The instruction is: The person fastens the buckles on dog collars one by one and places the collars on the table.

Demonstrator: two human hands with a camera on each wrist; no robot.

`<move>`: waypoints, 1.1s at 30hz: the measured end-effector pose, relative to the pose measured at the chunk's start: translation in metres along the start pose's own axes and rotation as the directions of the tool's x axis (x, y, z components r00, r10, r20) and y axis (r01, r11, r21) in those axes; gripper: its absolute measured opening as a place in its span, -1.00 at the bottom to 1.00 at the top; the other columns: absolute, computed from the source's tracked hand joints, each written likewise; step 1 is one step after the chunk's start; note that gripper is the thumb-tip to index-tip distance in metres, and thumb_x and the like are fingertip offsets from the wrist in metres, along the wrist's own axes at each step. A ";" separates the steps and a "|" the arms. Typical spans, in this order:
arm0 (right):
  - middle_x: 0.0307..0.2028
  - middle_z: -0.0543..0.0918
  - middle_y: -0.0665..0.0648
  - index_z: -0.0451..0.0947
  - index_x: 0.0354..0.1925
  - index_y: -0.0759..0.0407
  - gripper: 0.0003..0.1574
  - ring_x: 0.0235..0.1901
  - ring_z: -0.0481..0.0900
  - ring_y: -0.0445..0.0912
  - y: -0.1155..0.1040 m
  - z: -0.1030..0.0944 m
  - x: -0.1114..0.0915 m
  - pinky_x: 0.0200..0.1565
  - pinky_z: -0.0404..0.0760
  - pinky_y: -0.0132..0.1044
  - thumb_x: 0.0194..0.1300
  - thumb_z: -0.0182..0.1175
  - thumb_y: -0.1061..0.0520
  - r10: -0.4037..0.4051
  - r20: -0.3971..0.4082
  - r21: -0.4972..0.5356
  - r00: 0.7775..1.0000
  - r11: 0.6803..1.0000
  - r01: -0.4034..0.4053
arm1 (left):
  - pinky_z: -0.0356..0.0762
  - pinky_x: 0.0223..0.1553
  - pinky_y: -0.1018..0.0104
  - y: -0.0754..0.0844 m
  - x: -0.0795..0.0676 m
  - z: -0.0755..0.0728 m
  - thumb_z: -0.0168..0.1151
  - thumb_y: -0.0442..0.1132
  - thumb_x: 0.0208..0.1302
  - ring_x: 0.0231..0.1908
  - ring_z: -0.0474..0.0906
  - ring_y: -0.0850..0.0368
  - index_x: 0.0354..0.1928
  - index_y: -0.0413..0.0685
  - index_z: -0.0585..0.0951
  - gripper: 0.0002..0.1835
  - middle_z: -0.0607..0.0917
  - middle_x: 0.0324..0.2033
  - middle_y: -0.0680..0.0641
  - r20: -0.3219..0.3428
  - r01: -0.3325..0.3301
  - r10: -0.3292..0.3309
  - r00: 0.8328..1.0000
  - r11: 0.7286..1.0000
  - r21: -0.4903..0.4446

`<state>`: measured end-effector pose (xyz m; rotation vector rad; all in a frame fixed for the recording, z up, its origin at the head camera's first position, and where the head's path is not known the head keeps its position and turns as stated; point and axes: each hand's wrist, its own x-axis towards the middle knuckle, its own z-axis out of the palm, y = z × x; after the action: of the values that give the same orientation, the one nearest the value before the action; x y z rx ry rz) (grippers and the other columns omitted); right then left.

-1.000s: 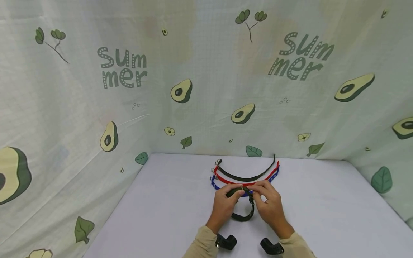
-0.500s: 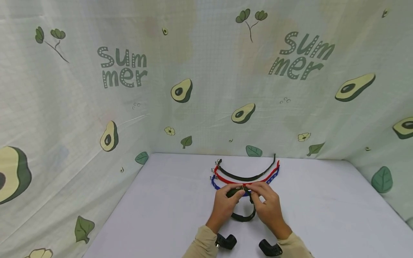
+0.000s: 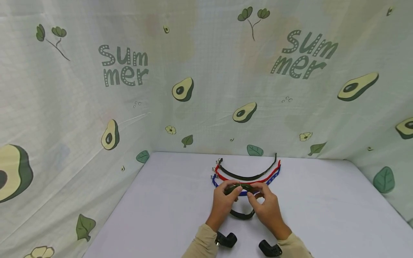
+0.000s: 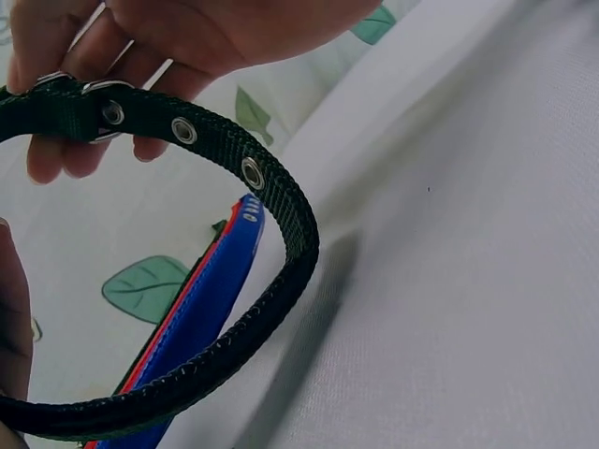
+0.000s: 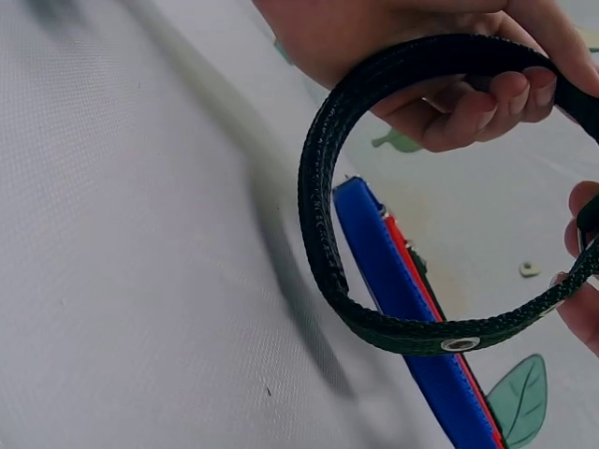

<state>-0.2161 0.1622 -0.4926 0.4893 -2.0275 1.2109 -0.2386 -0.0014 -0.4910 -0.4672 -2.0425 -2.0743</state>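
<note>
Both hands hold a dark green dog collar (image 3: 242,215), bent into a loop above the white table. My left hand (image 3: 222,202) pinches it near the metal buckle (image 4: 105,94), where the strap runs through. On the other side my right hand (image 3: 268,209) grips the strap, with its fingers behind the band in the right wrist view. Metal-ringed eyelets (image 4: 183,130) show along the strap. Just behind the hands lie a blue collar (image 3: 274,176), a red collar (image 3: 222,176) and a black collar (image 3: 246,177), curved side by side; the hands partly cover the blue one.
A white table (image 3: 167,200) lies under everything. At its back and sides hangs a pale curtain (image 3: 206,64) with avocado and leaf prints. Black wrist devices (image 3: 270,248) sit at both sleeve cuffs.
The right fingers have shifted along the strap and the thumb has dropped lower. The held collar has turned slightly, with more of its dark band showing between the hands.
</note>
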 end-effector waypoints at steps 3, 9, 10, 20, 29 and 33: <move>-0.20 0.70 0.04 0.56 -0.05 0.23 -0.52 -0.34 0.62 -0.18 0.001 0.000 0.000 -0.32 0.62 -0.37 0.04 0.41 0.44 -0.010 0.013 0.006 1.000 1.000 0.010 | 0.54 -0.44 0.40 -0.001 0.000 0.000 0.36 -0.20 0.32 -0.49 0.57 0.19 -0.06 -0.05 0.67 -0.80 0.64 -0.46 0.02 0.001 -0.022 0.022 1.000 0.999 -0.035; -0.16 0.70 0.08 0.61 0.00 0.21 -0.49 -0.34 0.62 -0.17 -0.001 -0.001 0.000 -0.29 0.59 -0.43 0.04 0.41 0.42 -0.052 0.026 -0.024 0.998 0.998 0.053 | 0.54 -0.45 0.39 -0.001 0.001 0.000 0.35 -0.22 0.33 -0.50 0.56 0.18 -0.03 -0.08 0.63 -0.77 0.60 -0.48 -0.01 0.001 -0.056 0.057 0.998 0.994 -0.092; -0.15 0.70 0.09 0.62 0.01 0.22 -0.49 -0.33 0.62 -0.16 -0.002 -0.001 0.000 -0.27 0.59 -0.44 0.04 0.40 0.42 -0.061 0.027 -0.027 0.998 0.998 0.062 | 0.54 -0.45 0.38 -0.001 0.001 0.000 0.35 -0.23 0.33 -0.51 0.55 0.18 -0.02 -0.09 0.63 -0.77 0.60 -0.48 -0.01 -0.001 -0.058 0.058 0.998 0.994 -0.096; -0.14 0.69 0.09 0.68 0.03 0.24 -0.51 -0.29 0.58 -0.15 -0.007 0.003 -0.011 -0.24 0.55 -0.52 0.09 0.36 0.49 -0.058 0.032 0.002 0.998 0.998 0.058 | 0.59 -0.40 0.34 -0.003 -0.013 -0.009 0.35 -0.18 0.34 -0.49 0.57 0.15 -0.08 -0.10 0.63 -0.79 0.62 -0.46 -0.07 0.015 0.009 -0.007 1.000 0.995 -0.097; -0.17 0.69 0.09 0.66 0.04 0.29 -0.58 -0.29 0.58 -0.14 -0.011 0.009 -0.005 -0.27 0.55 -0.51 0.20 0.31 0.48 0.032 0.030 0.042 0.999 0.999 -0.033 | 0.66 -0.37 0.32 0.000 -0.008 -0.017 0.35 -0.20 0.35 -0.47 0.60 0.15 -0.10 -0.23 0.59 -0.75 0.64 -0.41 -0.37 0.061 0.028 -0.020 0.998 0.990 -0.140; -0.18 0.69 0.00 0.65 0.05 0.24 -0.61 -0.33 0.58 -0.19 -0.016 0.007 -0.004 -0.33 0.54 -0.48 0.25 0.32 0.40 0.129 0.026 0.068 0.991 0.989 -0.131 | 0.67 -0.37 0.31 -0.001 -0.008 -0.018 0.34 -0.23 0.35 -0.47 0.61 0.17 -0.11 -0.26 0.57 -0.76 0.63 -0.40 -0.42 0.079 0.029 -0.018 0.997 0.989 -0.147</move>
<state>-0.2063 0.1480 -0.4885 0.4100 -2.0678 1.3633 -0.2330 -0.0203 -0.4951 -0.5579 -1.9512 -2.2667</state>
